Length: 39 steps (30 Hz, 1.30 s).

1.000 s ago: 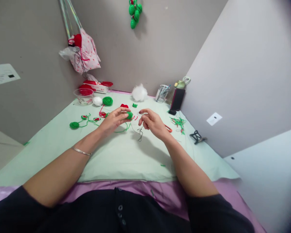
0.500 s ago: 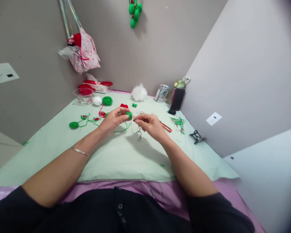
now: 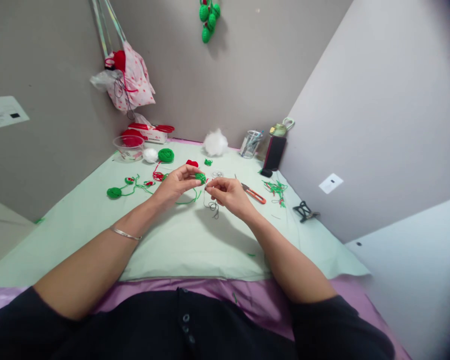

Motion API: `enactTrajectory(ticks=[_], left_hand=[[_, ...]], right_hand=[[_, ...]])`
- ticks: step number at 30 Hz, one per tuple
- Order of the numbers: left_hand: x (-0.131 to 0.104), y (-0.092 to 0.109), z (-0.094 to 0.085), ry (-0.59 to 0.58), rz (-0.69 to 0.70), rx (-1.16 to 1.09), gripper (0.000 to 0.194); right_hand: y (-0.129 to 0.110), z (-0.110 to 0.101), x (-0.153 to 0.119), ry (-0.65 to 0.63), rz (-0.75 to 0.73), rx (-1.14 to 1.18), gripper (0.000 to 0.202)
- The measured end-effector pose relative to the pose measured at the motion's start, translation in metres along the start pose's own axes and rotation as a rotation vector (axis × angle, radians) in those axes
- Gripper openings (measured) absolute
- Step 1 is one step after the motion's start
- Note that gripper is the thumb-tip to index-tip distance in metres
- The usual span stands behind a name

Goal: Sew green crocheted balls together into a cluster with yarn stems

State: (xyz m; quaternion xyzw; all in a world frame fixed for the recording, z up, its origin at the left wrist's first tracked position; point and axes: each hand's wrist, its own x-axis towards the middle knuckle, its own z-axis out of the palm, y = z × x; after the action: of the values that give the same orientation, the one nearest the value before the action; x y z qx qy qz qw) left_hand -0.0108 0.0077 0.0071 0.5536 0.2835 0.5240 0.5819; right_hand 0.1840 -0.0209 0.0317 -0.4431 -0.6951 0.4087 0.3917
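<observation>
My left hand (image 3: 180, 184) is closed, holding a small green crocheted ball (image 3: 200, 178) between thumb and fingertips. Close by on the right, my right hand (image 3: 225, 192) is pinched shut near the ball. What lies in that pinch is too small to make out; a bit of red shows just above it. A thin dark thread (image 3: 212, 205) hangs from between the two hands and ends in loose loops.
Green and red yarn pieces (image 3: 135, 185) lie to the left. Orange-handled snips (image 3: 255, 195), green yarn scraps (image 3: 275, 190) and a black clip (image 3: 303, 212) are to the right. White stuffing (image 3: 215, 143), a clear tub (image 3: 129, 149) and a leaning phone (image 3: 275, 154) stand behind.
My right hand has shifted slightly left and downward, its fingertips now nearer the green ball. The dark thread's loops have moved a little. My left hand stays nearly in place.
</observation>
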Motion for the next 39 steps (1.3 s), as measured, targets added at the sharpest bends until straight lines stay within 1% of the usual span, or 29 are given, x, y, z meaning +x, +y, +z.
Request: enactTrajectory(ticks=[3, 8, 13, 18, 21, 24, 28, 30, 33, 35, 39], left_hand=[[0.0, -0.001, -0.001, -0.006, 0.004, 0.01, 0.032], [0.0, -0.001, 0.0, 0.003, -0.029, -0.051, 0.033], [-0.001, 0.0, 0.002, 0.026, -0.021, -0.069, 0.032], [-0.001, -0.001, 0.001, 0.0, -0.027, -0.034, 0.03], [-0.001, -0.002, 0.001, -0.003, -0.02, -0.016, 0.03], [-0.002, -0.002, 0.001, -0.002, 0.009, 0.007, 0.03], [-0.001, -0.002, 0.002, 0.008, 0.065, 0.083, 0.031], [-0.001, -0.002, 0.002, 0.009, 0.092, 0.147, 0.03], [-0.002, -0.001, 0.004, 0.005, 0.102, 0.231, 0.03], [-0.004, 0.0, 0.005, 0.006, 0.096, 0.249, 0.03], [-0.006, -0.002, 0.008, -0.045, 0.05, 0.283, 0.031]], right_hand=[[0.001, 0.002, 0.001, 0.002, 0.001, 0.019, 0.019], [0.006, 0.006, 0.003, 0.023, -0.027, 0.048, 0.02], [0.009, 0.007, 0.003, 0.062, -0.08, -0.002, 0.02], [0.007, 0.009, 0.002, 0.097, -0.101, -0.038, 0.019], [0.008, 0.009, 0.003, 0.115, -0.085, -0.02, 0.018], [0.011, 0.007, 0.006, 0.065, -0.006, 0.06, 0.027], [0.013, 0.004, 0.009, -0.029, 0.101, 0.259, 0.04], [0.012, 0.004, 0.009, -0.043, 0.125, 0.354, 0.043], [0.009, 0.003, 0.008, -0.028, 0.113, 0.441, 0.044], [0.008, 0.002, 0.007, -0.025, 0.081, 0.424, 0.042], [0.01, 0.001, 0.009, 0.009, 0.006, 0.245, 0.037]])
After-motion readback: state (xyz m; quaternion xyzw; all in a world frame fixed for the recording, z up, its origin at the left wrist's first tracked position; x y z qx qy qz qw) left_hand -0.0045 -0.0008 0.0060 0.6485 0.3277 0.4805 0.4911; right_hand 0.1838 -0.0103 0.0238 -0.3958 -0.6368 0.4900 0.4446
